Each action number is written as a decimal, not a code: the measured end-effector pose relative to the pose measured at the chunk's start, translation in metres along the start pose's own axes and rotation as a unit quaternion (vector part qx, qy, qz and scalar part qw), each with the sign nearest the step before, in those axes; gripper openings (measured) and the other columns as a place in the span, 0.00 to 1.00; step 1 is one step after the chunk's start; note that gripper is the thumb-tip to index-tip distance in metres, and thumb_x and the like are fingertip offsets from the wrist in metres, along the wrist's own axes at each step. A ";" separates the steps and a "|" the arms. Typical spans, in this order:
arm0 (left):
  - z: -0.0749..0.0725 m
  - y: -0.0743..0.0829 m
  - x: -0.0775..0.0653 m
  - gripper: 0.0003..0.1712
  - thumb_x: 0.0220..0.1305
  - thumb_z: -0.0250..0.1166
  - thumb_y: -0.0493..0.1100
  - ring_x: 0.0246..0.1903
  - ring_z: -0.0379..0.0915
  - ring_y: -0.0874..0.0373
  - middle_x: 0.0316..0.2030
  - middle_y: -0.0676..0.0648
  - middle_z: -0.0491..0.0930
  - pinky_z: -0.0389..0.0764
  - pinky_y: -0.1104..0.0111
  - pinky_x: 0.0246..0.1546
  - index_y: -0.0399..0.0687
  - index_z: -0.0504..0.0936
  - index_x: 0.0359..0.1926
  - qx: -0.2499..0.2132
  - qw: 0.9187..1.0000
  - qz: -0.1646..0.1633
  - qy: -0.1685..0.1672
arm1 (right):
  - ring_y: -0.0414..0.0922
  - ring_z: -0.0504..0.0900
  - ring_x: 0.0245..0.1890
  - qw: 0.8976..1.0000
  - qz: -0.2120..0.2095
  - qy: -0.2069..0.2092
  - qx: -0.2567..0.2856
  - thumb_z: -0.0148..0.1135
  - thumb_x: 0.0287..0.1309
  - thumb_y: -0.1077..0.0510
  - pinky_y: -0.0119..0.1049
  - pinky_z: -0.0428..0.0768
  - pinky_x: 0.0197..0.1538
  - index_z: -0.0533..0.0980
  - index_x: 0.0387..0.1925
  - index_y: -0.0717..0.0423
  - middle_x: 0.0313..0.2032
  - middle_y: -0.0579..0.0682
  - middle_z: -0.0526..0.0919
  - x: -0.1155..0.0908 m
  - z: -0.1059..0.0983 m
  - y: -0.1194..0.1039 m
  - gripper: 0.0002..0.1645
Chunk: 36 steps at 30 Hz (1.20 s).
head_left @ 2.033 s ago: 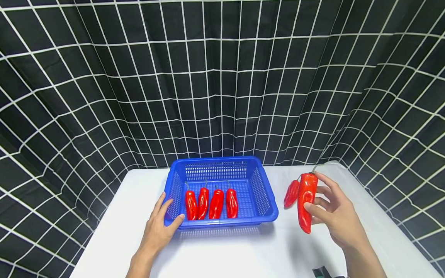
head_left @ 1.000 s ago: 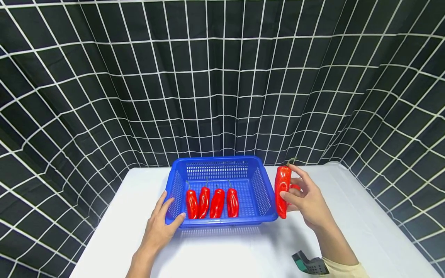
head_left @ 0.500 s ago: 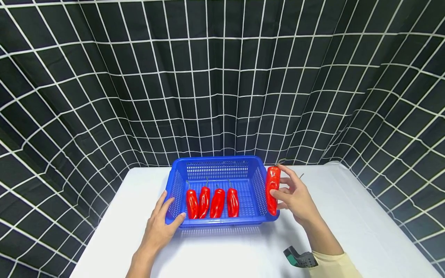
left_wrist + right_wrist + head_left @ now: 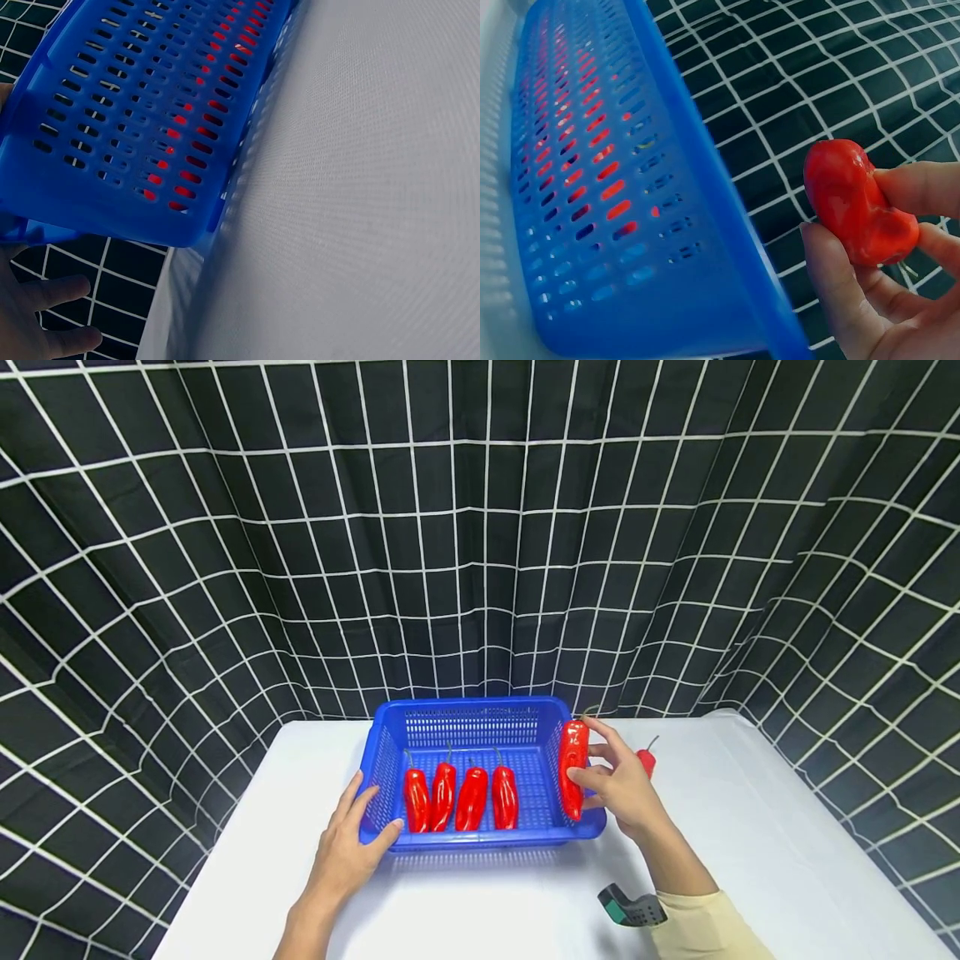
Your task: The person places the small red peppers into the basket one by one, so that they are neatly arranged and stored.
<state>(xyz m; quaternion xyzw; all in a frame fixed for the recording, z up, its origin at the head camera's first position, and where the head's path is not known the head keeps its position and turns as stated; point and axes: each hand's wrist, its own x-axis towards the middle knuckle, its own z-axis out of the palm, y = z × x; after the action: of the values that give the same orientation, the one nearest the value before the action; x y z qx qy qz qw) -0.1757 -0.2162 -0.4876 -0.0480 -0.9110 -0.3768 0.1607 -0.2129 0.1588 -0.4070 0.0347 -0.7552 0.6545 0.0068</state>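
In the head view, my right hand (image 4: 622, 785) pinches a glossy red chili pepper (image 4: 573, 768), stem up, over the right side of a blue plastic basket (image 4: 495, 839). The right wrist view shows the same pepper (image 4: 847, 202) between thumb and fingertips, above the basket rim. Several red peppers (image 4: 472, 799) lie in a row inside, stems pointing away. My left hand (image 4: 345, 847) rests at the basket's front left corner, thumb on the front rim. Its visible fingers (image 4: 60, 292) look extended in the left wrist view.
Another red pepper (image 4: 647, 762) lies on the white table (image 4: 750, 827), partly hidden behind my right hand. A black curtain (image 4: 480, 552) with white grid lines hangs around the table. A dark wrist device (image 4: 633, 907) sits by my right sleeve.
My right hand has carried its pepper leftward, from beside the basket to over its right side. The pepper on the table shows again at its right. My left hand stays put.
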 end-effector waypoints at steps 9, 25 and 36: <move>-0.002 0.002 0.000 0.41 0.59 0.65 0.61 0.68 0.51 0.36 0.74 0.47 0.50 0.58 0.37 0.59 0.44 0.69 0.67 0.000 1.000 -0.007 -0.011 | 0.55 0.82 0.36 1.000 0.010 -0.007 0.001 0.67 0.54 0.68 0.51 0.83 0.30 0.57 0.72 0.42 0.52 0.65 0.69 0.007 0.009 0.006 0.49; -0.001 0.004 -0.001 0.41 0.59 0.66 0.60 0.67 0.51 0.36 0.73 0.45 0.51 0.58 0.36 0.58 0.43 0.69 0.66 -0.002 1.000 -0.005 -0.006 | 0.56 0.82 0.37 1.000 0.018 -0.013 -0.020 0.67 0.51 0.70 0.52 0.83 0.29 0.59 0.72 0.43 0.53 0.65 0.69 0.016 0.021 0.008 0.49; -0.003 0.004 0.000 0.42 0.59 0.66 0.61 0.68 0.51 0.36 0.74 0.46 0.50 0.58 0.37 0.59 0.42 0.69 0.67 -0.001 1.000 -0.009 -0.013 | 0.55 0.80 0.33 0.997 0.011 -0.030 -0.072 0.66 0.49 0.74 0.52 0.83 0.26 0.61 0.70 0.43 0.51 0.67 0.68 0.024 0.036 0.011 0.49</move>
<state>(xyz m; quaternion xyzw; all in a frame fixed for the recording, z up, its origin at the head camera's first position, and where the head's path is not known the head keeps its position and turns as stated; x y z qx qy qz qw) -0.1741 -0.2156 -0.4830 -0.0445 -0.9131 -0.3784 0.1452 -0.2360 0.1240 -0.4219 0.0454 -0.8007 0.5971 -0.0202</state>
